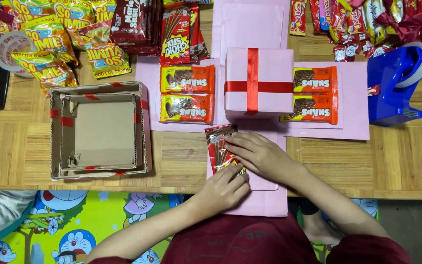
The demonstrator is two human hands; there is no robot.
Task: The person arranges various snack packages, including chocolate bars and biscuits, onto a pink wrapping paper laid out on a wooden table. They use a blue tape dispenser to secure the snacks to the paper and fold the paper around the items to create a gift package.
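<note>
My left hand (223, 188) and my right hand (260, 155) both press on a dark red snack packet (218, 146) lying on the near flap of a pink paper sheet (269, 203). The left fingers hold its lower end, the right fingers lie across its upper right side. Just beyond stands a pink gift box with a red ribbon cross (259, 82). Two orange chocolate-bar packets (187, 94) lie on the pink flap to its left, two more orange packets (314, 94) on the flap to its right.
An open cardboard box lid with red tape (101, 129) sits at the left. A blue tape dispenser (395, 83) stands at the right. Piles of snack packets (54, 39) line the back. A tape roll (11, 51) lies far left. The wooden table edge (123, 188) runs near me.
</note>
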